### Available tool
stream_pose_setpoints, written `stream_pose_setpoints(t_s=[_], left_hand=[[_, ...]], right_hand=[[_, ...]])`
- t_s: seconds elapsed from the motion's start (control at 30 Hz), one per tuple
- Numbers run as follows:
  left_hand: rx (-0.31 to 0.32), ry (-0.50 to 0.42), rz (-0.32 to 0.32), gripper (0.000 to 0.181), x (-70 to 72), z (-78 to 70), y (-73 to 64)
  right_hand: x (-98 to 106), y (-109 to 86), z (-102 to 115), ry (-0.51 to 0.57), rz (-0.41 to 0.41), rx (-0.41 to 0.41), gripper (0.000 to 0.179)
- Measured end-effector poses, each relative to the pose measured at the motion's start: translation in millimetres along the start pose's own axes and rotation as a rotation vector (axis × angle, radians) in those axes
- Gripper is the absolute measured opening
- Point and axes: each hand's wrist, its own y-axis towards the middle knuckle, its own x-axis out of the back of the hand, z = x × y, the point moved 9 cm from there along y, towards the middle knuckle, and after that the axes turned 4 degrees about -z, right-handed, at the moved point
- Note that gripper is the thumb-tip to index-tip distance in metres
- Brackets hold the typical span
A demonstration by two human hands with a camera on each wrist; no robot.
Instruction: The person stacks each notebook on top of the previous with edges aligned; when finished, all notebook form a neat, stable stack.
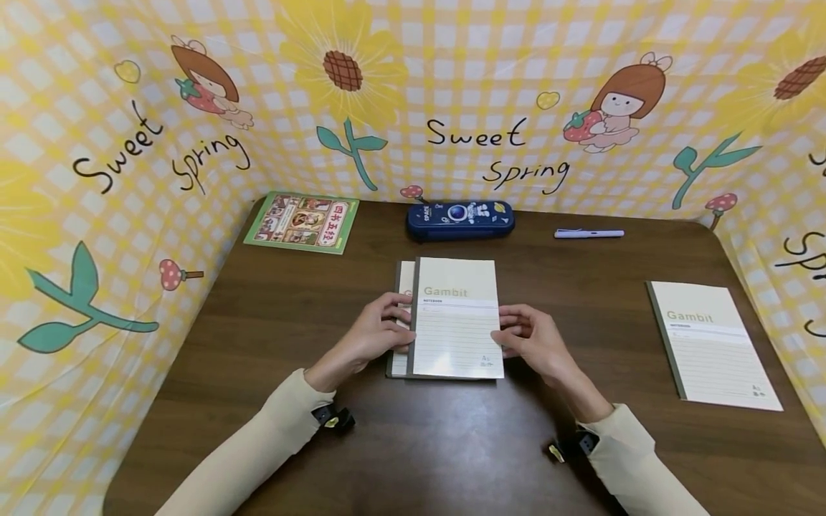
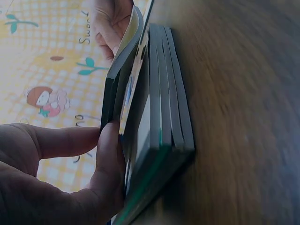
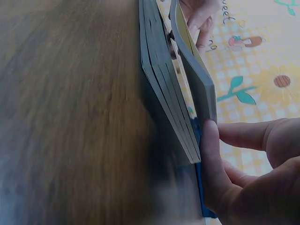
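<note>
A Gambit notebook with a cream cover and dark grey spine is held by both hands, slightly bowed in the wrist views. The left hand pinches its spine edge between thumb and fingers. On the opposite edge the right hand has the same kind of pinch. Just beneath is a stack of several notebooks, lying flat on the table with spines to the left. A gap shows between the held notebook and this stack in both wrist views. From the head, most of the stack is hidden.
Another Gambit notebook lies alone at the right of the brown table. Along the back are a green picture book, a navy space-themed pencil case and a lilac pen. Yellow checked cloth walls the table in.
</note>
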Motion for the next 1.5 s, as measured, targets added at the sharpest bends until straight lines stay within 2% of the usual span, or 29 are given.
stream_pose_setpoints(t_s=[0.2,0.47,0.73,1.0,1.27,1.5], left_hand=[[-0.026,0.036,-0.030,0.066,14.0,2.2,-3.5],[-0.042,0.114,-0.063,0.065,30.6,5.0,-6.8],[-0.056,0.155,-0.074,0.062,33.4,8.0,-4.9],[-0.036,0.186,-0.102,0.061,37.4,10.5,-6.0],[-0.063,0.245,-0.128,0.061,39.4,12.3,-6.7],[-0.081,0.236,-0.120,0.061,39.6,13.5,-6.7]], right_hand=[[-13.8,5.9,4.4,-0.017,-0.002,0.007,0.049],[-27.9,10.7,6.9,0.015,0.007,-0.004,0.049],[-30.4,12.5,2.7,-0.011,-0.020,-0.012,0.047],[-31.0,12.7,1.5,-0.065,-0.047,0.022,0.046],[-30.8,11.4,3.5,-0.140,-0.074,0.067,0.042],[-31.1,11.2,2.7,-0.106,-0.074,0.062,0.042]])
